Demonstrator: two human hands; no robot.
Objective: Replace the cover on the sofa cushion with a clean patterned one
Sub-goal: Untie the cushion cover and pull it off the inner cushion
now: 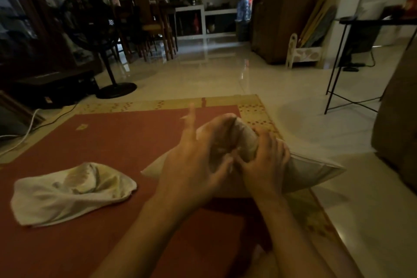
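A pale cushion [313,172] lies on the red rug [101,142], one end raised between my hands. My left hand [191,165] pinches the cushion's cover at the near side of that raised end, with its index finger sticking up. My right hand [264,160] grips the cover from the right, fingers curled over the fabric. The fingertips of both hands meet at a bunched fold. A crumpled whitish cover [67,192] lies loose on the rug to the left, apart from both hands.
A sofa edge [399,124] rises at the right. A black standing fan [94,36] and a dark cabinet with cables stand at the left. A thin black metal side table [352,56] is on the tiled floor at the back right.
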